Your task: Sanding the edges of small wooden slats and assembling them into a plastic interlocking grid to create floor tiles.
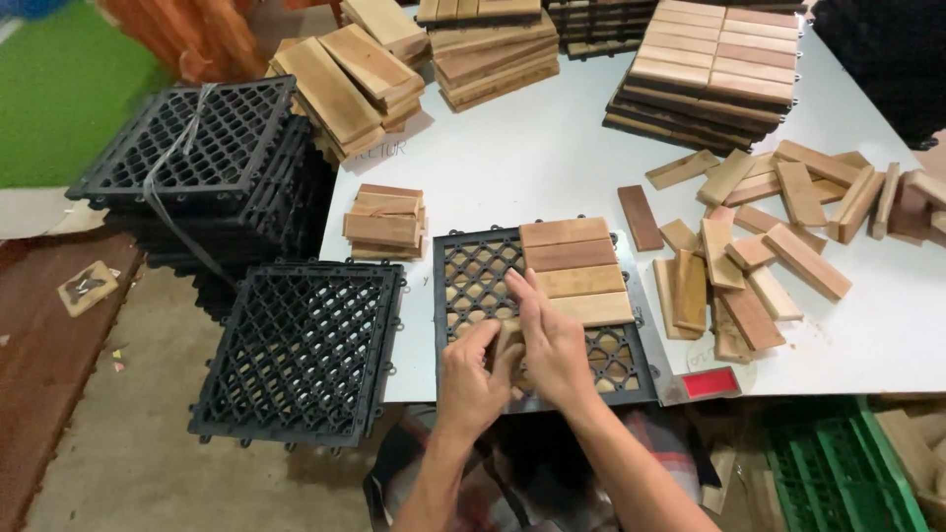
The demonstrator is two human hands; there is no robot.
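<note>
Pressing a wood slat (pixel 514 347) onto black grid tile (pixel 473 271) at counter (pixel 552 158) edge: left hand (pixel 471 379) curled on slat's near end, right hand (pixel 552 340) flat on top w/ fingers closed, holding it square vs 4 slats (pixel 574 268) already seated. Loose slats (pixel 749 266) right, w/in reach.

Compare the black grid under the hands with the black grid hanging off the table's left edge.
The grid under the hands lies fully on the white table; the other grid juts past the table's edge. The first carries four wooden slats on its right part; the second is bare. The left hand and right hand press a wooden piece onto the first; nothing touches the second. Both are square black lattices with edge tabs.
</note>
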